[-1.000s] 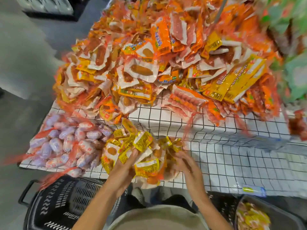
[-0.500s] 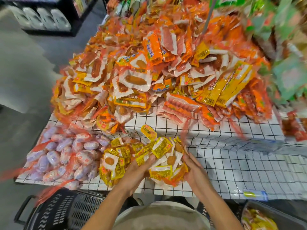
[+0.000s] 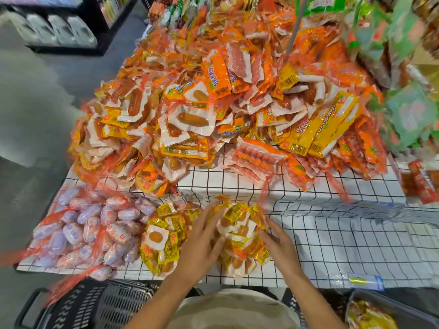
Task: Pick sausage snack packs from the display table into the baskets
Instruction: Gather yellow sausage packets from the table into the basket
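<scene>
— With both palms closing in from either side, I've got the bundle of yellow sausage packs [image 3: 238, 231] squeezed between them at the near edge of the bench [image 3: 332, 236]. What's your read on the grip?

— Left hand [image 3: 202, 243] lies on the bundle's left flank, fingers spread and only lightly bent, pressing rather than pinching. Right hand [image 3: 279, 241] mirrors it on the right flank, fingers curved against the packs. Neither looks wrapped fully round, so it's a clamp, not a hold.

— Agreed. To do this well I'd say get the fingertips under the lowest packs before lifting, keep the squeeze even, and take the whole clump up in one piece; loose packs at the rim could slip out.

— Where does it go?

— Black basket [image 3: 95, 307] sits low on my left, grey basket [image 3: 389, 309] low on my right, already holding yellow packs. Either is close.

— And the lie of the bundle?

— It's a heap, with its longer run going away from me toward the big orange pile [image 3: 213, 103]. Single packs point every which way; no common heading. A second yellow clump [image 3: 161, 238] lies just beside it on the left, touching my left hand, next to the purple-wrapped sausages [image 3: 90, 229].
</scene>
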The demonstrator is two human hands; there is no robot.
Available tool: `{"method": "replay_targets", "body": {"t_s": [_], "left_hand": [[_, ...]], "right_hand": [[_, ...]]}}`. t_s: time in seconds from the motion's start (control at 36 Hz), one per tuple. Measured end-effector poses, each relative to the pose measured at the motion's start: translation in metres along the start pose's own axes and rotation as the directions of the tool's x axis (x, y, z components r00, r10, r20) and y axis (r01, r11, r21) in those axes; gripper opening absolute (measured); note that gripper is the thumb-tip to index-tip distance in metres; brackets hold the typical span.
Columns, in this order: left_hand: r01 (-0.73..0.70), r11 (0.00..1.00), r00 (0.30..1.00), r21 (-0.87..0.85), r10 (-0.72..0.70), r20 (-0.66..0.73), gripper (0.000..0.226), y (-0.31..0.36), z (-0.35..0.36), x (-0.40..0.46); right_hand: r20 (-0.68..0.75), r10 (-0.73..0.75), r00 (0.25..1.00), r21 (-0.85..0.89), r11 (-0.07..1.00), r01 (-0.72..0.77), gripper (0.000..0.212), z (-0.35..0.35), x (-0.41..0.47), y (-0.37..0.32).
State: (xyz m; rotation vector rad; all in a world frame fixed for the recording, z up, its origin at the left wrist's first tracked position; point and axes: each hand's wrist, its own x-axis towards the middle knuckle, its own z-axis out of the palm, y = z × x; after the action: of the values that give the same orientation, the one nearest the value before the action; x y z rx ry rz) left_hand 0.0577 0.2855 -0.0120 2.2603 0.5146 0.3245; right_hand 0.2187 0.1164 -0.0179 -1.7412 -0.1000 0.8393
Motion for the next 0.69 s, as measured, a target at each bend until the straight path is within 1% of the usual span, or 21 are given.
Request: {"method": "replay_targets", "body": {"t_s": [0.03,0.08,0.11,0.17,0.25,0.33,0.39,0.44,0.53,0.61,0.69], "left_hand": [[-0.047,0.997,0.998,0.057,0.045,0.038,0.063,-0.001,0.005,-0.002],[-0.071,0.989,0.994,0.128,0.059,0.093,0.066,-0.004,0.016,-0.007],[-0.058,0.988,0.993,0.143,0.043,0.106,0.068,-0.007,0.019,-0.008],[0.008,0.984,0.989,0.177,-0.034,0.141,0.076,-0.013,0.022,-0.008],[0.062,0.972,0.973,0.226,-0.110,0.205,0.094,-0.021,0.021,-0.007],[0.034,0.955,0.960,0.296,-0.114,0.257,0.118,-0.022,0.024,-0.005],[0.012,0.948,0.959,0.317,-0.100,0.266,0.126,-0.022,0.026,-0.005],[-0.005,0.948,0.963,0.318,-0.080,0.256,0.123,-0.023,0.026,-0.005],[-0.030,0.958,0.976,0.284,-0.033,0.215,0.111,-0.025,0.023,-0.006],[-0.089,0.971,0.978,0.222,0.042,0.206,0.096,-0.026,0.018,-0.010],[-0.145,0.970,0.964,0.196,0.094,0.248,0.089,-0.029,0.006,-0.013]], "right_hand": [[-0.003,-0.011,1.000,-0.024,1.000,0.011,0.044,0.001,-0.001,0.001],[-0.007,-0.036,0.999,-0.064,0.997,0.036,0.044,0.003,-0.002,0.003],[-0.006,-0.051,0.999,-0.084,0.995,0.050,0.044,0.003,-0.003,0.004],[0.002,-0.066,0.998,-0.118,0.991,0.066,0.047,0.003,-0.004,0.007],[0.022,-0.064,0.998,-0.145,0.987,0.067,0.054,0.003,-0.006,0.011],[0.035,-0.088,0.996,-0.132,0.987,0.092,0.050,0.004,-0.012,0.010],[0.015,-0.107,0.994,-0.144,0.984,0.108,0.049,0.005,-0.017,0.009],[-0.022,-0.136,0.990,-0.182,0.975,0.130,0.050,0.003,-0.023,0.011],[-0.068,-0.152,0.986,-0.215,0.967,0.134,0.052,-0.002,-0.032,0.018],[-0.053,-0.132,0.990,-0.289,0.951,0.111,0.054,-0.009,-0.045,0.028],[-0.033,-0.129,0.991,-0.372,0.922,0.107,0.052,-0.016,-0.056,0.039]]}}
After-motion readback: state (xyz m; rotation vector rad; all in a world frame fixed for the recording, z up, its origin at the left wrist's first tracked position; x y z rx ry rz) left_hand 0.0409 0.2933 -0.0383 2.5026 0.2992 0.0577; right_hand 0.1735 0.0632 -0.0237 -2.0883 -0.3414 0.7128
